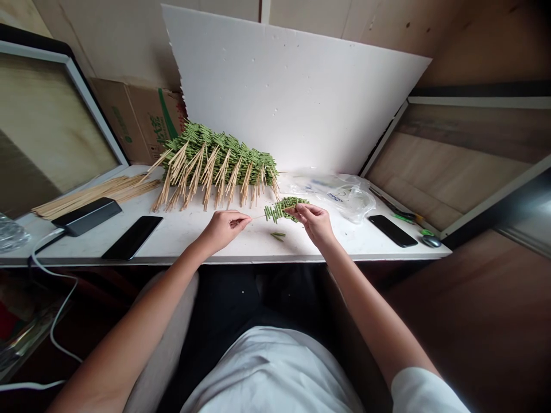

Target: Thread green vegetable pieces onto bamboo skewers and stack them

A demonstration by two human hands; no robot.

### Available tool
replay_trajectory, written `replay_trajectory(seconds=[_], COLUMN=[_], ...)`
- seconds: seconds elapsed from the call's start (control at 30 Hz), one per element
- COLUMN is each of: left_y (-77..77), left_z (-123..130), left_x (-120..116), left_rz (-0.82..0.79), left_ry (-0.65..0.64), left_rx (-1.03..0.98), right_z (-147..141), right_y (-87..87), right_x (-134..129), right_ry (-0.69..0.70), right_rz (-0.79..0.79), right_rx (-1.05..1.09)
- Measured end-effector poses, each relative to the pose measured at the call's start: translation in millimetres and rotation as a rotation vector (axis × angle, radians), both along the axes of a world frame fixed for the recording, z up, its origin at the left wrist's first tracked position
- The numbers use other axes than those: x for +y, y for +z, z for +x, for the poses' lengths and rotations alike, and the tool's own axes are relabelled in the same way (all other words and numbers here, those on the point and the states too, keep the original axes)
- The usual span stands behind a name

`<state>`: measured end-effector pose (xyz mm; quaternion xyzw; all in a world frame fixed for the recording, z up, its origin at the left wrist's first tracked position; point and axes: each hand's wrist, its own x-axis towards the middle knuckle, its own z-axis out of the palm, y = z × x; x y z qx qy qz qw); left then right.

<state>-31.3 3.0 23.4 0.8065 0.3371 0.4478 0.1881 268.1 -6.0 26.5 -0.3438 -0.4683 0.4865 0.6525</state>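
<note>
My left hand [227, 228] is closed on the bare end of a thin wooden skewer [258, 217], held level just above the table. Several short green bean pieces [271, 214] are threaded crosswise on its right part. At that end my right hand [315, 222] pinches with thumb and fingertips, apparently on a bean piece partly hidden by the fingers. Behind the right fingers lies a small heap of cut green beans [295, 202]. A few loose pieces [278, 236] rest on the table nearer to me.
A large stack of filled skewers [219, 155] stands at the back left, sticks toward me. Bare skewers [99, 192] lie left of it, near a black device [87, 216] and a phone [132, 237]. A plastic bag [344, 195], another phone [393, 230] and scissors [404, 217] lie right.
</note>
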Motion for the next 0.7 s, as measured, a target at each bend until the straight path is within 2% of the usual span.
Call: replay_trajectory(seconds=[0.27,0.53,0.7], left_y=[2.6,0.7,-2.5], left_z=[1.2,7.5,5.5], left_x=[-1.7,-4.4,-2.3], left_rz=[0.031,0.06,0.136], left_ry=[-0.007,-0.001,0.017], left_rx=[-0.017,-0.067,-0.024], right_z=[2.4,-4.5,-6.6], right_y=[1.6,4.7,0.6], right_x=[-1.2,-2.0,-1.3], right_ry=[0.002,-0.169,-0.189], right_rz=[-0.027,-0.018,-0.005], right_rx=[-0.065,-0.072,-0.102])
